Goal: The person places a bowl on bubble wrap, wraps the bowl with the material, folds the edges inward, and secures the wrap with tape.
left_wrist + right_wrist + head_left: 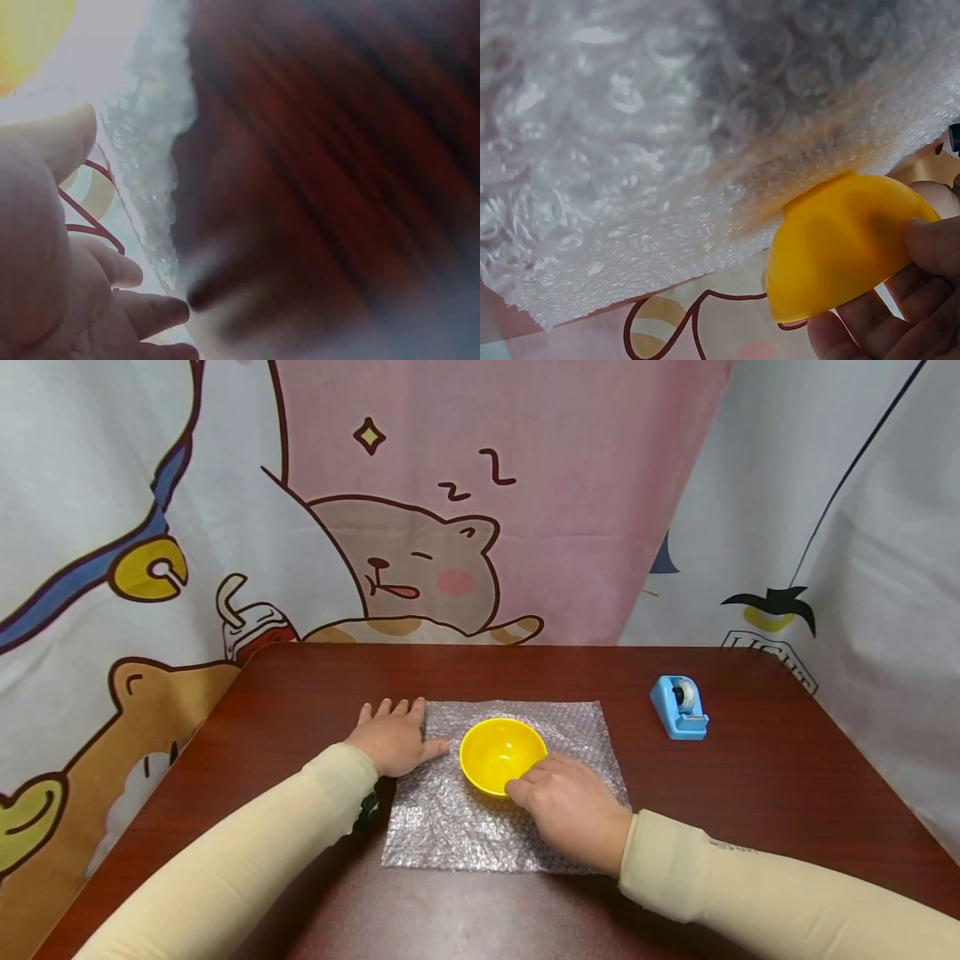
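A yellow bowl (497, 758) stands upright on a sheet of bubble wrap (465, 839) laid flat on the table. My right hand (573, 806) grips the bowl's near right rim, thumb to one side and fingers over the edge; the right wrist view shows the same hand (922, 304) pinching the bowl (844, 244). With fingers spread, my left hand (393, 741) lies at the left edge of the sheet, its thumb reaching over the wrap toward the bowl. The left wrist view shows that hand (67, 277) beside the wrap's edge (154, 112), partly blurred.
A light blue tape dispenser (680, 708) with a roll of tape stands at the back right of the dark red-brown table (780, 793). Behind the table hangs a cloth (585, 510) printed with cartoon animals.
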Motion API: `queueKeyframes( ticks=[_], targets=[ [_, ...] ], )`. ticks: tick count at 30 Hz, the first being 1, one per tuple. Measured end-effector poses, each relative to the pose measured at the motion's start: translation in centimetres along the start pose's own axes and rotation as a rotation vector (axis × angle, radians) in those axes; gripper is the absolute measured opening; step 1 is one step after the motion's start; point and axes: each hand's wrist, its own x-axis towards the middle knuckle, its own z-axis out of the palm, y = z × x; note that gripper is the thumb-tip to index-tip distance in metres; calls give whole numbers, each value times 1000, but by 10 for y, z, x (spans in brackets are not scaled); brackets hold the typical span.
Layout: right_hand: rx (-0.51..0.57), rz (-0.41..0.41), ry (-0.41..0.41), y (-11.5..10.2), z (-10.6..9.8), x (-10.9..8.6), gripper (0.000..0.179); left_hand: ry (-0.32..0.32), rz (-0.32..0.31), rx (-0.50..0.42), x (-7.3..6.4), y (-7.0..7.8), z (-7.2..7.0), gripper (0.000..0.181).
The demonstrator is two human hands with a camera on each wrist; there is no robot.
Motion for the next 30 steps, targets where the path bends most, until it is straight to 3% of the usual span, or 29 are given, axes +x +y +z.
queueKeyframes(
  ticks=[8,21,30],
  targets=[
    [12,4,-4,1,3,0,14,-16,5,-13,1,1,0,102],
    [12,0,8,1,4,0,14,53,72,-72,6,0,3,102],
    [21,-5,21,1,4,0,13,113,103,-225,4,3,-1,101]
  ],
)
